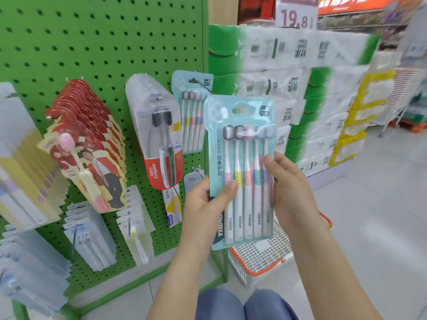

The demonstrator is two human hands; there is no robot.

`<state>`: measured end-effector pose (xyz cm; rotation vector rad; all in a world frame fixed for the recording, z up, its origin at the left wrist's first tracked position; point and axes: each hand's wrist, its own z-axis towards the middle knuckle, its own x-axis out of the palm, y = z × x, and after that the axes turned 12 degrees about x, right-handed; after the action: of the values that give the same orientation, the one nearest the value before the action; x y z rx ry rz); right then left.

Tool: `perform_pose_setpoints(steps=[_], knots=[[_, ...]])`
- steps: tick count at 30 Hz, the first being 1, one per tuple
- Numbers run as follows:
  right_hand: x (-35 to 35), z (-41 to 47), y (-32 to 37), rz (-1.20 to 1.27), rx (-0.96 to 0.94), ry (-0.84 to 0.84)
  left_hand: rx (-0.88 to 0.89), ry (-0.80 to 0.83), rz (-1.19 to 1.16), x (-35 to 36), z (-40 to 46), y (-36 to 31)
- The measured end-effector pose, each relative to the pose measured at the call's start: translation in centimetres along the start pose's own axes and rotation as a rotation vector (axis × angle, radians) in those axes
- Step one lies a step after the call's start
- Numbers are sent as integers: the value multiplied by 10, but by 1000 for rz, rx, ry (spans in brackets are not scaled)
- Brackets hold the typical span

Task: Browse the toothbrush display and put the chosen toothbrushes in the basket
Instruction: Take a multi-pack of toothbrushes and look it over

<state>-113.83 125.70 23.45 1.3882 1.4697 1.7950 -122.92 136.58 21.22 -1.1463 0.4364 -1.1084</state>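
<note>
I see both hands gripping the toothbrush pack (240,172): left hand (205,204) and right hand (288,192) at its edges. The basket (261,257) sits below.

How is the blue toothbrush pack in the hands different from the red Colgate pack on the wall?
The blue toothbrush pack holds five brushes; the Colgate pack shows two. The blue toothbrush pack is gripped by the left hand and right hand; the Colgate pack hangs on the green pegboard. The blue toothbrush pack's brushes have pastel grips; the Colgate pack's brushes look dark. Both have clear plastic fronts.
</note>
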Motion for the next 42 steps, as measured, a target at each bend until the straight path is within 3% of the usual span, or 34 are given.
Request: perform_pose_setpoints(steps=[6, 15, 20, 23, 26, 31, 42], knots=[[14, 43, 13, -115, -38, -33, 46, 23, 204, -10, 48, -3], [15, 87, 4, -133, 9, -9, 31, -18, 286, -15, 77, 16], [20, 117, 0, -233, 13, -47, 49, -165, 280, -18, 81, 32], [29, 137, 4, -264, 21, -50, 163, -219, 459, -18, 69, 36], [41, 156, 8, -270, 25, -42, 385, -212, 606, -17, 56, 40], [61, 182, 9, -259, 37, -46, 755, -182, 679, -31, 51, 41], [85, 219, 5, -293, 75, -103, 782, -318, 673, -81, 61, 34]])
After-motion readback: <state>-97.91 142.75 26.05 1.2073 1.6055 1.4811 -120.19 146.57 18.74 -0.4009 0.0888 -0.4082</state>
